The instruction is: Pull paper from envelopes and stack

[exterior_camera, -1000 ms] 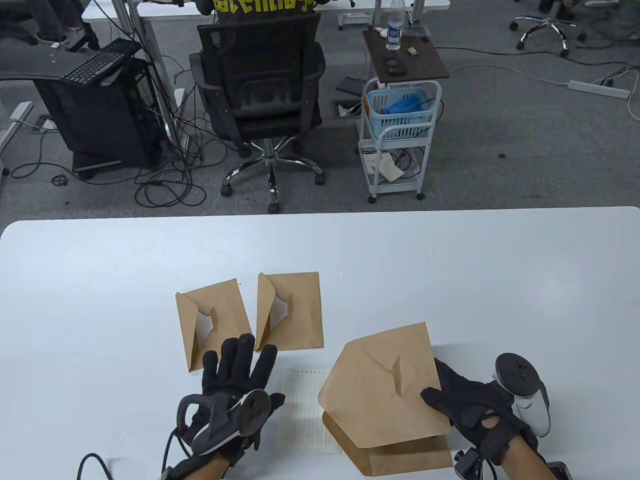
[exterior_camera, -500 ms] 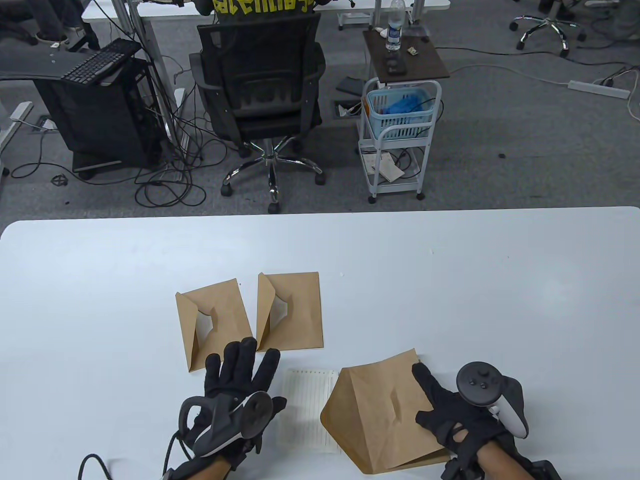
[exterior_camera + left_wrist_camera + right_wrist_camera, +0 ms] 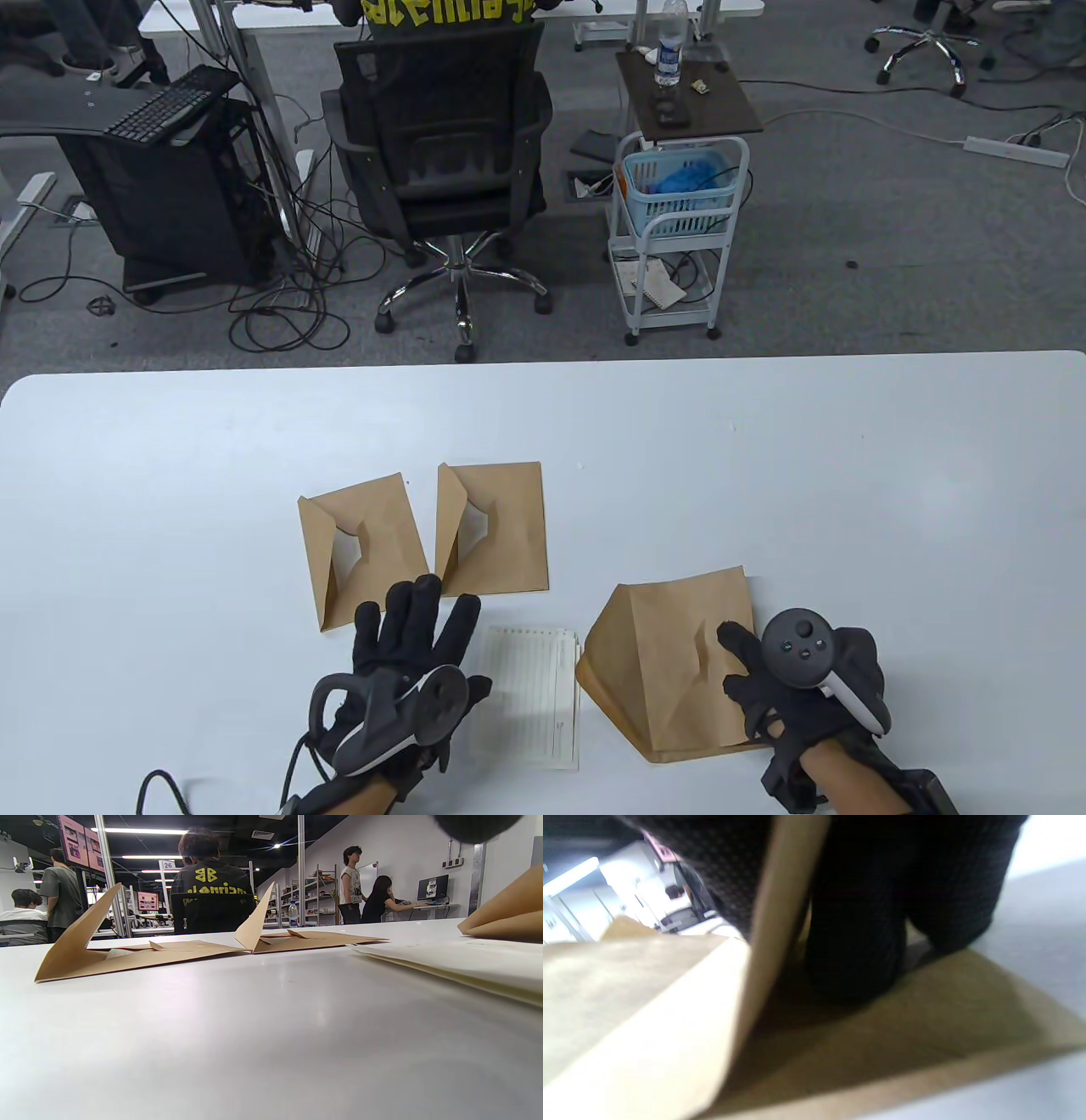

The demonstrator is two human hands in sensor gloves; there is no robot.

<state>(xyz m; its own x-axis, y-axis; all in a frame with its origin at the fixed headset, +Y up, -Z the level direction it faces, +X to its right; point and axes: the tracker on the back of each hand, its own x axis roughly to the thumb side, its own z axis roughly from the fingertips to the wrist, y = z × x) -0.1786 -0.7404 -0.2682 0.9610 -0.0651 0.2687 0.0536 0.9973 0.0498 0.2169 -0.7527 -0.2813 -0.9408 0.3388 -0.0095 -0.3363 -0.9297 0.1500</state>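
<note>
- Envelopes mid-sorting on a white table (image 3: 764,441): the person's right hand (image 3: 785,692) grips the near right corner of a brown envelope (image 3: 670,662), thumb on top and, as the right wrist view shows, fingers (image 3: 857,942) tucked beneath the upper layer
- Grip at the corner looks chosen to leave the envelope's pointed flap, which faces left toward the paper, free
- Left hand (image 3: 407,654) lies flat with fingers spread and straight, holding nothing, just left of the lined sheets of paper (image 3: 530,700); it appears to wait beside the stack to steady or square it
- Paper sits between the two hands, its right edge touching or slipping under the held envelope's flap; which of the two cannot be told
- Two more envelopes (image 3: 361,548) and (image 3: 496,526) lie side by side beyond the left hand, flaps raised, seemingly set aside out of the way
- Whether the held envelope has paper inside is hidden
</note>
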